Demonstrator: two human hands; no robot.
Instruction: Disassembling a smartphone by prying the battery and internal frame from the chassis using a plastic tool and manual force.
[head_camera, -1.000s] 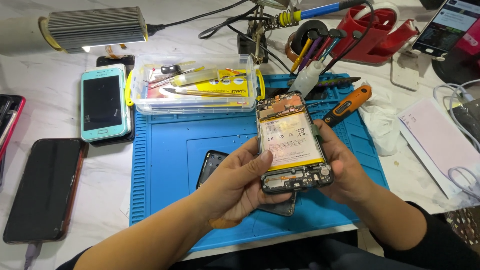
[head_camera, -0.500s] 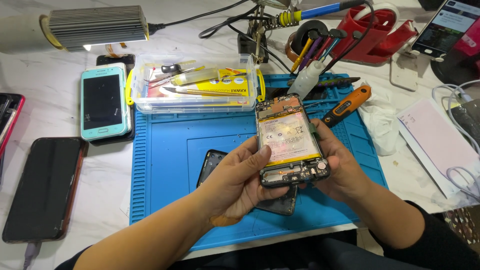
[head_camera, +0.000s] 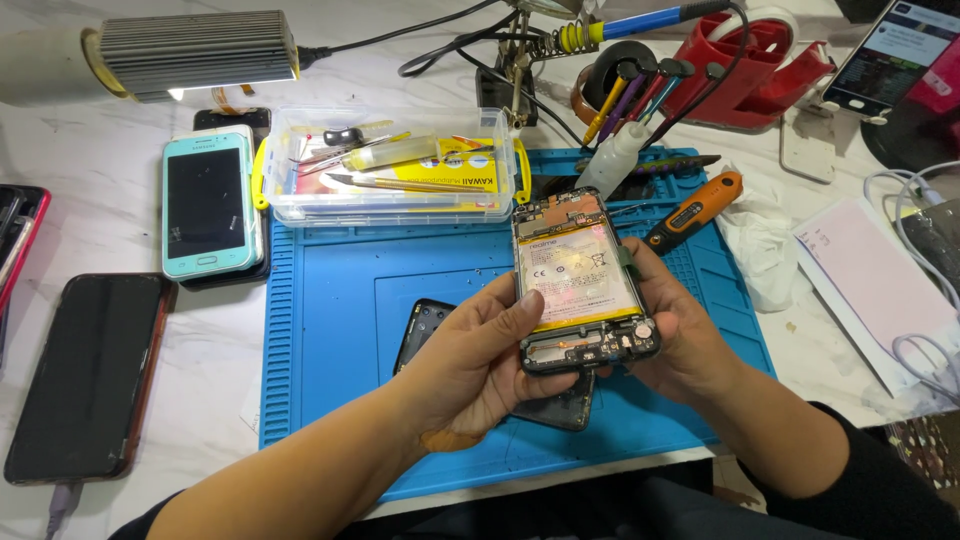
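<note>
Where white marble-patterned tabletop (head_camera: 120, 500) shows at far left: long black smartphone lying face up (head_camera: 85, 375), then pale turquoise smartphone with dark screen (head_camera: 208, 205) under ribbed grey metal lamp head (head_camera: 195, 50). Blue silicone repair mat (head_camera: 330, 320) covering centre of bench; clear plastic lidded box of tweezers and small tools (head_camera: 390, 165) along its far edge. Left hand (head_camera: 475, 365) and right hand (head_camera: 675, 335) raised just above mat, both clasped on opened smartphone with exposed battery and circuit boards (head_camera: 580, 280) — left fingers curled over its left edge, right cupping right edge and underside. Long axis running near to far, leaning slightly left; camera end pointing away, connector end toward wearer. Black phone back cover (head_camera: 555, 410) on mat beneath. Orange-handled screwdriver (head_camera: 695, 205) right of centre, red plastic holder (head_camera: 760, 75) beyond.
</note>
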